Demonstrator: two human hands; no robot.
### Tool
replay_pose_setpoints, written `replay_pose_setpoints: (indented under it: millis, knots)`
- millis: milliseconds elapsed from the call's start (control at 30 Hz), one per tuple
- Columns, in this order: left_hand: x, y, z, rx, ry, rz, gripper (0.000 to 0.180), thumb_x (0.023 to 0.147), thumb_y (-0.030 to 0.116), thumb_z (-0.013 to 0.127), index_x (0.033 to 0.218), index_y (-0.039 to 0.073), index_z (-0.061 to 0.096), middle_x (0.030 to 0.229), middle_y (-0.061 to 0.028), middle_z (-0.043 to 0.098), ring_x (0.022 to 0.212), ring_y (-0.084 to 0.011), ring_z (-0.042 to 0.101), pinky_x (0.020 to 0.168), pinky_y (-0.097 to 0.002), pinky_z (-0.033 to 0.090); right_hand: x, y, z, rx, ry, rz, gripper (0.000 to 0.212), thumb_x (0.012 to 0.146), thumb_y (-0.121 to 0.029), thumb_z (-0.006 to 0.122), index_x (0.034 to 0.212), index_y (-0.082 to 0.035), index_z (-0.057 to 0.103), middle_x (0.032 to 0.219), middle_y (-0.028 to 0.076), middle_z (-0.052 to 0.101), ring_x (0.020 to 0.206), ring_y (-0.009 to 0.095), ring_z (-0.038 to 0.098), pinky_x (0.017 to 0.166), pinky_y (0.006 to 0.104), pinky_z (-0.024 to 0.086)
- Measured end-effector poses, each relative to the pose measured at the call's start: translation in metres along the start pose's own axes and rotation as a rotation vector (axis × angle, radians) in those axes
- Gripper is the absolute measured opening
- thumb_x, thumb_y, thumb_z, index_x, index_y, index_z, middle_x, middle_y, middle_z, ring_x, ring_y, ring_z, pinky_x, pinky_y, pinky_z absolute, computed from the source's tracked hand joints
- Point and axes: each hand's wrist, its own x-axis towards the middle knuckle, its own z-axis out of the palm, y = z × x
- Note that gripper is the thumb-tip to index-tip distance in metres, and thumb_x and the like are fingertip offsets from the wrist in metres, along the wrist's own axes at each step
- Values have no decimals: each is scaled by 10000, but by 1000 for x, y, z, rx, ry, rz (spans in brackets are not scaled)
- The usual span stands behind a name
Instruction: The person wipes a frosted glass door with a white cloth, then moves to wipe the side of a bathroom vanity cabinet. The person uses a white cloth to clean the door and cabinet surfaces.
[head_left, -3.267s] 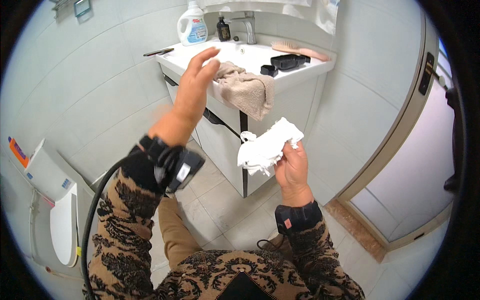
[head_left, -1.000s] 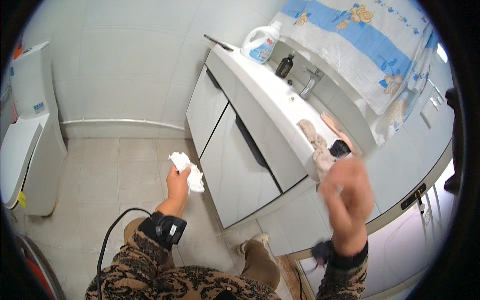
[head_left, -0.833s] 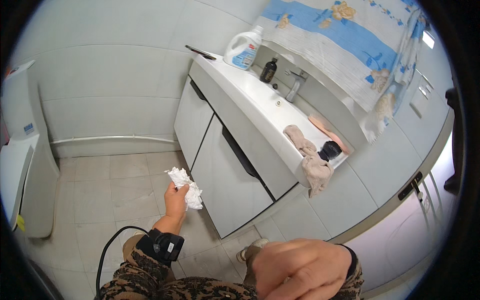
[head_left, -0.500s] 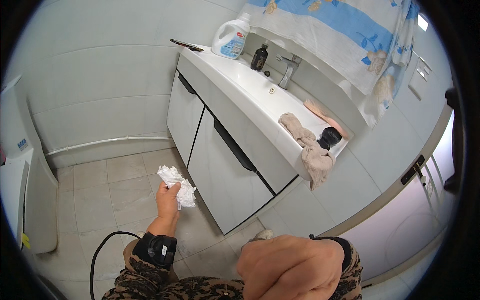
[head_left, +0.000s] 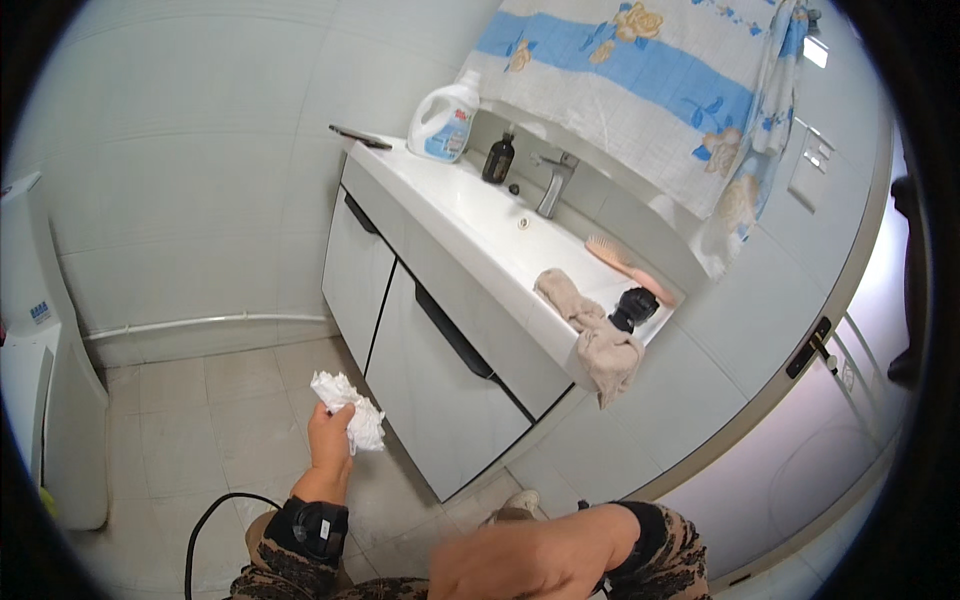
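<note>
My left hand (head_left: 328, 438) is closed around a crumpled wad of white tissue paper (head_left: 350, 405), held in front of the vanity cabinet. The thumb lies across the paper. At the lower edge my right hand (head_left: 500, 560) is close to my body, smeared by motion, and its fingers cannot be made out. Beyond the left hand stands the white cabinet (head_left: 445, 395) with dark handles, its doors shut.
On the washbasin (head_left: 480, 205) are a white detergent jug (head_left: 443, 125), a dark bottle (head_left: 498, 158), a phone (head_left: 360, 137), a pink hairbrush (head_left: 630, 268), a black object (head_left: 634, 306) and a beige cloth (head_left: 605, 355). A white toilet (head_left: 75, 430) stands left. A patterned curtain (head_left: 640, 80) hangs above.
My right hand has moved left and down, towards the lower edge. The left hand still grips the tissue paper. The whole view has shifted slightly, so the vanity sits lower and further left.
</note>
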Motion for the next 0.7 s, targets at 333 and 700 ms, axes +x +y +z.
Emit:
replay_pose_setpoints:
  millis: [333, 700]
  knots:
    - [0, -5, -3, -36, -55, -6, 265, 861, -23, 584, 1126, -18, 576, 1019, -90, 648, 884, -187, 643, 799, -330, 530, 6, 6, 14, 164, -37, -30, 148, 878, -109, 626, 967, 5, 658, 966, 140, 649, 869, 292, 621, 773, 406, 485]
    - [-1, -6, 1, 7, -6, -24, 228, 867, -31, 575, 1094, -1, 580, 998, -86, 650, 848, -193, 651, 767, -337, 543, -4, -9, 4, 87, -7, -52, 162, 871, -120, 629, 978, -2, 663, 984, 129, 656, 879, 285, 625, 767, 400, 481]
